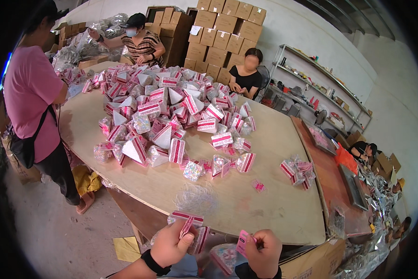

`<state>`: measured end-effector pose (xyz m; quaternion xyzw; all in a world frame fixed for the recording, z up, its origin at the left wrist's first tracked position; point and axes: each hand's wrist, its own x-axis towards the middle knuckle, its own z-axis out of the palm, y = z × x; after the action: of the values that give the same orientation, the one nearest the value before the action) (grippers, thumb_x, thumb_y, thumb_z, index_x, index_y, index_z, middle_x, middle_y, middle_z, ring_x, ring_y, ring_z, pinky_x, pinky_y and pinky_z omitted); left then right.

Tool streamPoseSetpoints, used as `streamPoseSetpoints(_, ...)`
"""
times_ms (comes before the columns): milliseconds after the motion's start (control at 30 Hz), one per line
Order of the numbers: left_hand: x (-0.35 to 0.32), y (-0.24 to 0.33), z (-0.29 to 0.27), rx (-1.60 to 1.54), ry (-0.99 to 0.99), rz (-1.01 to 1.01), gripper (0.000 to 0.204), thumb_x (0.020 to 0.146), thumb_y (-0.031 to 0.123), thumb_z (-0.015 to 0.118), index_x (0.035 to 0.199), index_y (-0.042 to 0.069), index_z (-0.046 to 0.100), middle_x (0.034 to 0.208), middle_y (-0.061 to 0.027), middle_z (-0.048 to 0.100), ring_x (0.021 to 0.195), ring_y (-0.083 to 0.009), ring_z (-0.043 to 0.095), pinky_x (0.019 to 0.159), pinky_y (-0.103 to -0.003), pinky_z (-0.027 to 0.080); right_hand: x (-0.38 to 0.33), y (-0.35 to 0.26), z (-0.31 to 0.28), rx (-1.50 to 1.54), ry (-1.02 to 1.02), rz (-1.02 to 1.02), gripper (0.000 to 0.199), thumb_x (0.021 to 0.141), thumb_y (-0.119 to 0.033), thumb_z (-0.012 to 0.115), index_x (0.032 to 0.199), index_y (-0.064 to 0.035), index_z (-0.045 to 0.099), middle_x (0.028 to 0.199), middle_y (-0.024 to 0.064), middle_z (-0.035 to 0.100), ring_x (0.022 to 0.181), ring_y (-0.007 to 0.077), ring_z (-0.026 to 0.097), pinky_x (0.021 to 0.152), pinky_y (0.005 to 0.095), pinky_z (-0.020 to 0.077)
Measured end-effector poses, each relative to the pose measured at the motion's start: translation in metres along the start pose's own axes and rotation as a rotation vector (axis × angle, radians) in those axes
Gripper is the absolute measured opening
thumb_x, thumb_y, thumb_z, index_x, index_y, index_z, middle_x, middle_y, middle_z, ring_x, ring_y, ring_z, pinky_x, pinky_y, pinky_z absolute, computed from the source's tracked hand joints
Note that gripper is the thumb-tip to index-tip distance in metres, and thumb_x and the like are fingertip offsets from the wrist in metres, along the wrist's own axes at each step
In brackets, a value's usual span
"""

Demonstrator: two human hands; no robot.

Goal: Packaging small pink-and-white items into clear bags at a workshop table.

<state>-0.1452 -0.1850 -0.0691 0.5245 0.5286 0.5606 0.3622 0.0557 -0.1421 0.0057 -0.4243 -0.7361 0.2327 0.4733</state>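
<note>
My left hand (171, 244) grips a wedge-shaped clear package with pink and white striped edges (190, 225), held just below the near edge of the wooden table (246, 204). Close to it on the right, my right hand (264, 251) pinches a small pink tag (242, 241) between thumb and fingers. A large heap of the same striped wedge packages (167, 107) covers the table's middle and far side. A bundle of thin clear threads (196, 197) lies on the table just beyond my left hand.
A person in a pink shirt (32, 93) stands at the table's left edge. Two other people work at the far side, before stacked cardboard boxes (223, 32). A small cluster of packages (298, 171) lies right. Metal shelves (325, 88) line the right wall.
</note>
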Motion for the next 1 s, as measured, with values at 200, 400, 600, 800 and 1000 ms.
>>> streamPoseSetpoints(200, -0.001, 0.007, 0.017, 0.194, -0.008, 0.159, 0.047, 0.086, 0.049, 0.049, 0.096, 0.004, 0.054, 0.077, -0.0151, 0.061, 0.072, -0.0359, 0.059, 0.063, -0.041, 0.047, -0.011, 0.001, 0.028, -0.020, -0.131, 0.015, 0.012, 0.079, -0.008, 0.063, 0.074, -0.0028, 0.053, 0.059, 0.0070, 0.052, 0.052, 0.0139, 0.051, 0.049, 0.0267, 0.0407)
streamPoseSetpoints(400, -0.001, 0.000, 0.031, 0.071, -0.103, 0.093, 0.052, 0.087, 0.053, 0.043, 0.097, 0.004, 0.055, 0.079, -0.0171, 0.060, 0.075, -0.0364, 0.059, 0.064, -0.040, 0.046, -0.030, 0.025, 0.065, 0.661, -0.260, 0.385, 0.015, 0.082, -0.008, 0.061, 0.088, -0.0001, 0.050, 0.074, 0.0115, 0.055, 0.065, 0.0123, 0.056, 0.058, 0.0245, 0.0464)
streamPoseSetpoints(600, -0.003, -0.018, 0.033, -0.258, -0.145, 0.065, 0.049, 0.090, 0.048, 0.043, 0.101, 0.002, 0.054, 0.084, -0.0121, 0.059, 0.077, -0.0241, 0.057, 0.072, -0.033, 0.045, -0.025, 0.017, 0.059, 0.549, -0.290, 0.139, 0.017, 0.082, -0.003, 0.054, 0.099, 0.0007, 0.055, 0.091, 0.0142, 0.055, 0.085, 0.0243, 0.054, 0.077, 0.0291, 0.0426)
streamPoseSetpoints(800, 0.000, -0.013, 0.015, -0.261, -0.322, -0.053, 0.043, 0.089, 0.043, 0.050, 0.101, 0.002, 0.054, 0.087, -0.0094, 0.058, 0.078, -0.0177, 0.054, 0.074, -0.030, 0.044, -0.018, 0.011, 0.047, 0.098, -0.403, -0.222, 0.030, 0.077, -0.001, 0.058, 0.106, 0.0005, 0.053, 0.097, 0.0172, 0.053, 0.090, 0.0278, 0.054, 0.078, 0.0324, 0.0449)
streamPoseSetpoints(1000, 0.002, -0.010, 0.012, -0.166, -0.387, -0.142, 0.037, 0.084, 0.035, 0.060, 0.103, 0.004, 0.055, 0.090, -0.0089, 0.060, 0.080, -0.0185, 0.056, 0.074, -0.030, 0.045, -0.027, 0.003, 0.041, -0.038, -0.463, -0.158, 0.051, 0.071, 0.003, 0.054, 0.121, -0.0026, 0.048, 0.112, 0.0225, 0.046, 0.098, 0.0382, 0.049, 0.084, 0.0394, 0.0432)
